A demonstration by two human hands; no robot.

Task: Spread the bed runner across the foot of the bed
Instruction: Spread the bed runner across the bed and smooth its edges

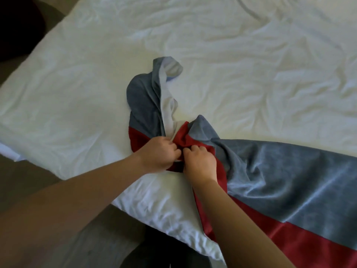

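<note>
Grey-brown floor (92,248) down the left side, dim. Dark rounded shape (17,26) up in the far left corner, too shadowed to identify. Soft, even light over the rumpled white bed (212,35).

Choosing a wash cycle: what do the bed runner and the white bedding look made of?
The bed runner: grey part looks like velvet or velour, with soft sheen and shaded nap; its red band looks satin-like, glossier. The white bedding: matte, finely creased, probably cotton.

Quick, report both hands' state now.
Left hand: gripping the bunched bed runner.
Right hand: gripping the same runner, at its red band.
</note>
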